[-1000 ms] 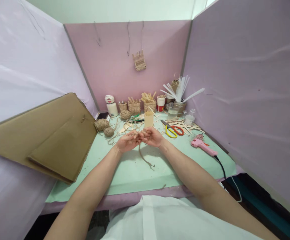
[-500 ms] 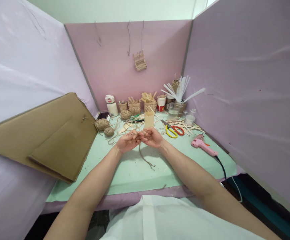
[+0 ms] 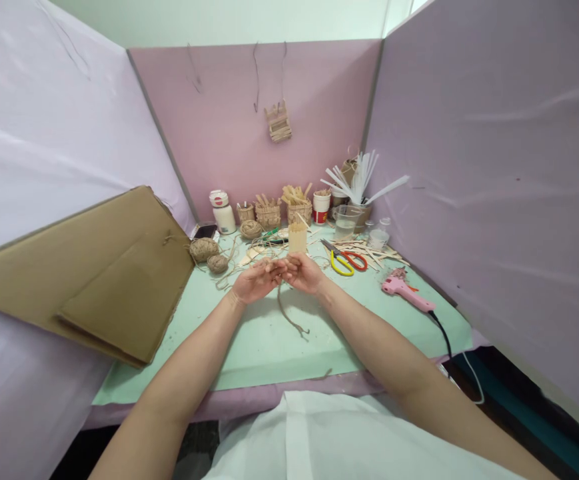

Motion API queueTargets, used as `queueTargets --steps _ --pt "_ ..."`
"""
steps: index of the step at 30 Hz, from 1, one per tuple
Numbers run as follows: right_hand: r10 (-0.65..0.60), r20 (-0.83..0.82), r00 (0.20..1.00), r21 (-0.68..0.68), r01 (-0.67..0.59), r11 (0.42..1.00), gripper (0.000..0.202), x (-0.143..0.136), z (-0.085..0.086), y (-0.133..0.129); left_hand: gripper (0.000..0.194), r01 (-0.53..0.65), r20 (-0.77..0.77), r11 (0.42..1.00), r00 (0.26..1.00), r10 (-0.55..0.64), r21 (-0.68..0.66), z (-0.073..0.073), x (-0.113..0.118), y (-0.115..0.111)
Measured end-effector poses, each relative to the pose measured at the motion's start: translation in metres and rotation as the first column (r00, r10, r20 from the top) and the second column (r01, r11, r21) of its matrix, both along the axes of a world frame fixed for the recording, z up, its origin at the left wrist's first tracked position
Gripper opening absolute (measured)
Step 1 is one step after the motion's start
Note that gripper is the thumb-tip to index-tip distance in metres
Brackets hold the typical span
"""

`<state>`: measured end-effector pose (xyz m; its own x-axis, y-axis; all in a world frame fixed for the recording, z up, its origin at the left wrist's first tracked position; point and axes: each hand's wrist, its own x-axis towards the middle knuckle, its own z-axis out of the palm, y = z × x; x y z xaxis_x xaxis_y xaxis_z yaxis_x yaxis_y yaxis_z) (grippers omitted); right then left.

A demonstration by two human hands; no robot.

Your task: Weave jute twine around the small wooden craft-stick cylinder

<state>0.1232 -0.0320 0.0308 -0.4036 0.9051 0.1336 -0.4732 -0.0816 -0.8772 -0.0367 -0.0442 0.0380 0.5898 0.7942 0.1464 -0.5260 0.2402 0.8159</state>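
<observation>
My left hand (image 3: pixel 256 281) and my right hand (image 3: pixel 305 273) meet at the centre, over the green table. Fingers of both are closed on a length of brown twine (image 3: pixel 289 315), whose loose end hangs down between them toward the table. The fingertips overlap, so the twine between them is partly hidden. Just behind my hands a small upright piece of pale wooden sticks (image 3: pixel 298 238) stands on the table.
Balls of twine (image 3: pixel 204 249) lie at the left beside a large cardboard sheet (image 3: pixel 119 280). Scissors (image 3: pixel 344 259), scattered wood strips (image 3: pixel 376 253) and a pink glue gun (image 3: pixel 408 294) with a cord lie right. Baskets of sticks (image 3: pixel 268 216) line the back.
The fingers of my left hand have shifted slightly at the twine. Both hands otherwise keep nearly the same place, and the hanging end of twine looks unmoved.
</observation>
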Motion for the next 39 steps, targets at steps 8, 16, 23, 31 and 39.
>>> queueTargets --steps 8,16,23,31,39 --pt "-0.767 0.357 0.534 0.762 0.309 0.57 0.029 0.005 -0.005 -0.002 0.017 -0.421 -0.171 0.907 0.893 0.415 0.006 -0.014 0.011 0.013" --pt "-0.694 0.313 0.648 0.87 0.098 0.484 0.012 0.001 -0.006 -0.008 0.023 -0.466 -0.29 0.854 0.804 0.518 0.233 -0.025 0.016 0.017" --pt "-0.703 0.32 0.635 0.879 0.078 0.471 0.007 0.006 -0.008 0.0 0.026 -0.426 -0.384 0.753 0.67 0.635 0.501 -0.026 0.013 0.019" --pt "-0.651 0.351 0.673 0.821 0.113 0.56 0.01 0.007 -0.005 0.002 0.023 -0.398 -0.431 0.665 0.532 0.729 0.632 -0.024 0.009 0.022" --pt "-0.344 0.384 0.857 0.269 0.252 0.929 0.018 0.002 -0.012 0.011 0.016 -0.451 -0.402 0.62 0.492 0.773 0.642 -0.023 0.011 0.024"
